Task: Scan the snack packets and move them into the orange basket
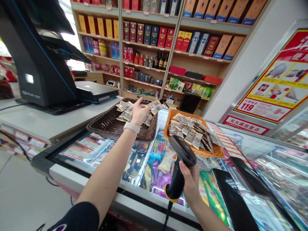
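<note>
My left hand [140, 112], with a white band on its wrist, is over the dark brown wicker basket [106, 123]. Its fingers pinch a small clear packet [156, 106] that sticks out to the right. More such packets [124, 110] lie in that basket under and beside the hand. My right hand [191, 179] is wrapped round the handle of a black barcode scanner [178, 170] with yellow trim, its head tilted up and its cable hanging down. Just beyond the scanner, an orange wicker basket [167, 123] holds a heap of similar packets [190, 130].
Both baskets rest on a glass-topped freezer [93, 176] with bagged goods inside. Two dark flat objects [234, 199] lie at the right. A black checkout terminal [45, 64] and a flat scale [96, 89] stand on the left counter. Shelves of boxes [149, 45] line the back.
</note>
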`<act>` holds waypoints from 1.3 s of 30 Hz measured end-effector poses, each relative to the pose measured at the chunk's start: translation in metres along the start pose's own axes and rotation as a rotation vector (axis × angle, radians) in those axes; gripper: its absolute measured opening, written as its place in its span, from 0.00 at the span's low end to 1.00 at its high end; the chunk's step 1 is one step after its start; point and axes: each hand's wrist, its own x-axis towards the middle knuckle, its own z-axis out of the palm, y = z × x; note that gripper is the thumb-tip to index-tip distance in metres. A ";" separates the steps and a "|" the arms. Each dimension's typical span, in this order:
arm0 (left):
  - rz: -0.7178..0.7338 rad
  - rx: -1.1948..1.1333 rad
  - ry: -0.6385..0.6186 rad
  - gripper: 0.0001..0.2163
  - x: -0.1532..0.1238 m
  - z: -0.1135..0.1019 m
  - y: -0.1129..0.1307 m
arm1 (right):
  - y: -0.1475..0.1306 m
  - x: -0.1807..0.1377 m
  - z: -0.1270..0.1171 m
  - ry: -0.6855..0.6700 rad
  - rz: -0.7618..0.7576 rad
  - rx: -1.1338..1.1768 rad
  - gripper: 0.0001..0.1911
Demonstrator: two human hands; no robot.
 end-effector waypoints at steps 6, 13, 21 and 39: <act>-0.421 -0.410 -0.181 0.10 -0.016 0.021 0.018 | -0.006 -0.001 0.003 -0.013 -0.019 0.062 0.18; -0.609 -0.451 -0.306 0.12 -0.036 0.036 0.020 | -0.007 0.000 0.001 -0.015 -0.024 0.085 0.18; -0.569 -0.623 -0.445 0.22 -0.044 0.038 0.022 | -0.009 0.000 0.003 0.003 -0.015 0.148 0.13; -0.270 -0.199 -0.423 0.16 -0.079 -0.001 0.005 | -0.004 0.005 -0.008 -0.149 -0.090 -0.058 0.15</act>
